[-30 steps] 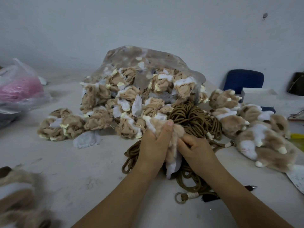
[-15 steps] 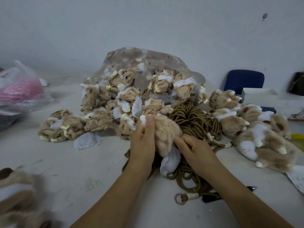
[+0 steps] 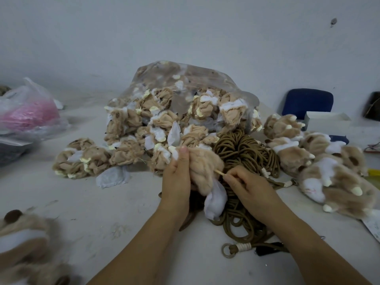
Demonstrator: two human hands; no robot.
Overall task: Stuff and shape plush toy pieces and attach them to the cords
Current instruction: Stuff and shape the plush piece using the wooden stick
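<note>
Step in hand: shaping. My left hand (image 3: 177,177) curls round one tan fuzzy plush piece (image 3: 205,169). My right hand (image 3: 249,188) pinches one thin pale wooden stick (image 3: 219,172), its tip at the piece's side. Judged next: ease the stick in gently without piercing the fabric. Under my grip: one bundle of brown cords (image 3: 242,149). To its right: at least five finished tan-and-white plush paws (image 3: 292,157). Beyond it: one clear plastic bag (image 3: 185,79) of limp pieces, uncountable.

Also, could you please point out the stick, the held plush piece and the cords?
stick (image 3: 219,173), head view, bare shaft.
plush piece (image 3: 203,167), head view, tan fur.
cords (image 3: 240,147), head view, upper coils.
</note>
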